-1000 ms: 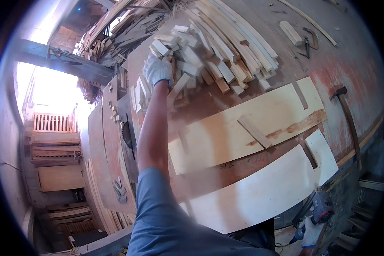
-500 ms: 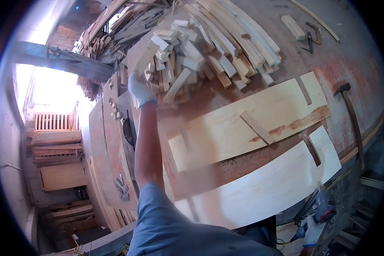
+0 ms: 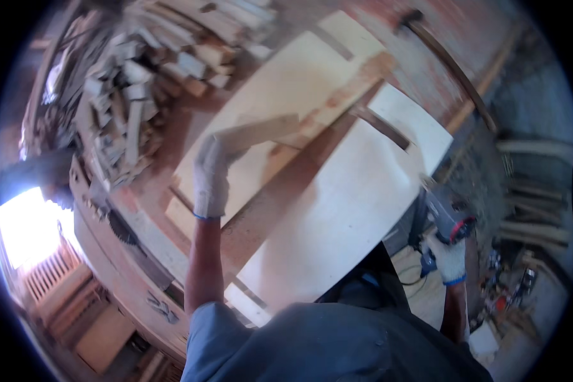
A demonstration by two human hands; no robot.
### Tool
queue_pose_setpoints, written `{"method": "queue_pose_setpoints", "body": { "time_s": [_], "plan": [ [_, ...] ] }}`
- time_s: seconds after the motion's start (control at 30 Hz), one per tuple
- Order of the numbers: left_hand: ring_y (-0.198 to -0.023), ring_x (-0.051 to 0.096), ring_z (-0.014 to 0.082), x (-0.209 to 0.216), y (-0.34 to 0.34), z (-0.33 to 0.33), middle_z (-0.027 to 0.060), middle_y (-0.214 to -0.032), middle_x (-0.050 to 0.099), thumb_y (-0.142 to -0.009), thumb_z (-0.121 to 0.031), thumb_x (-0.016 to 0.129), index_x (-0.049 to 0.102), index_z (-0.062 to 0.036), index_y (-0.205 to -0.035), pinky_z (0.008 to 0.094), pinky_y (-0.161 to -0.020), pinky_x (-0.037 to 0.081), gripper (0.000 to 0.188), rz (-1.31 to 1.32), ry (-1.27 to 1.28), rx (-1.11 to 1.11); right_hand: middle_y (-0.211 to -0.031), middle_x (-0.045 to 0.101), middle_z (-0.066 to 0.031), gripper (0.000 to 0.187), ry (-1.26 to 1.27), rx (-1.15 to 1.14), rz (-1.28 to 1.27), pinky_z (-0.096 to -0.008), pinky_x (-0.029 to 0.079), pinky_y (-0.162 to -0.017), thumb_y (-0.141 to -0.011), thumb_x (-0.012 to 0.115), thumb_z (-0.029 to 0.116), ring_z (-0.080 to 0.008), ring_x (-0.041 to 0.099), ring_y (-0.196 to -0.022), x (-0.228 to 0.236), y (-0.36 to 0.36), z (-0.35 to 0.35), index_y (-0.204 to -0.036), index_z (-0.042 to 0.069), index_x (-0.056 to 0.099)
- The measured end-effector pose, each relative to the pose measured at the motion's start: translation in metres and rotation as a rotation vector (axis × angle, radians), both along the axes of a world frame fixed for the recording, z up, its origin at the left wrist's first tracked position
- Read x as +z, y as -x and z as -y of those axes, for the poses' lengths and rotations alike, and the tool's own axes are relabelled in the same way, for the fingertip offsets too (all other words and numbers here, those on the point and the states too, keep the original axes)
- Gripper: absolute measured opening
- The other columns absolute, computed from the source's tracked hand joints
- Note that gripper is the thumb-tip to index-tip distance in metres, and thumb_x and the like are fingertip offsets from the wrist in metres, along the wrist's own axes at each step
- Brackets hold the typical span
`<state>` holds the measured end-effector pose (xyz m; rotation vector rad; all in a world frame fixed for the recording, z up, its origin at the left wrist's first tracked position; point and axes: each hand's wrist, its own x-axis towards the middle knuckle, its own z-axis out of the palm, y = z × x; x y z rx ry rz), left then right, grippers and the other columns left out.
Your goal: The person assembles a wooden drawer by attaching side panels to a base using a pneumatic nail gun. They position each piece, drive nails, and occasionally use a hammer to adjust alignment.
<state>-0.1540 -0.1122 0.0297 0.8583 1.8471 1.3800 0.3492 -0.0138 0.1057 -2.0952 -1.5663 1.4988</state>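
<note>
My left hand, in a white glove with a blue cuff, is closed around a flat wooden strip. The hand and strip are above the far plywood panel, which has a brown stain along one edge. Nearer to me lies a second, paler plywood panel. Both panels have a slot near their right end. Low on the right, my gloved right hand grips the handle of a grey nail gun with a red ring. Its nose is beside the near panel's edge. Motion blurs the left fingers.
A heap of cut wood offcuts and longer sticks covers the table's far left. A hammer lies far right. A saw blade shows at the left, near small metal tools. Planks are stacked beyond the right edge.
My left hand has come from the offcut heap toward me, over the far panel, with a wooden strip. The view has turned to the right, showing more of the right hand and nail gun.
</note>
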Motion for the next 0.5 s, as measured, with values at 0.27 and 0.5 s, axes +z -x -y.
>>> {"method": "queue_pose_setpoints", "body": {
  "time_s": [0.27,0.5],
  "plan": [
    [-0.108,0.066,0.0323,-0.016,-0.109,-0.046,0.0179,-0.115,0.065,-0.102,-0.015,0.061,0.059,0.0011,-0.12,0.0407,-0.093,0.055,0.024,-0.309,0.056,-0.232,-0.086,0.071,-0.003,0.012,0.155,-0.089,-0.13,-0.03,0.054,-0.075,-0.089,0.075,0.002,-0.0117,0.068,-0.08,0.005,-0.001,0.002,-0.098,0.005,0.067],
    [-0.12,0.067,0.0337,-0.067,-0.116,-0.028,0.0226,-0.13,0.063,-0.108,-0.027,0.055,0.049,0.0046,-0.138,0.043,-0.103,0.055,0.044,-0.111,0.141,-0.193,-0.081,0.07,-0.0037,0.01,0.076,0.018,-0.119,-0.0324,0.054,-0.074,-0.089,0.073,0.008,-0.0127,0.068,-0.077,-0.009,-0.01,0.001,-0.096,0.006,0.066]
  ]
}}
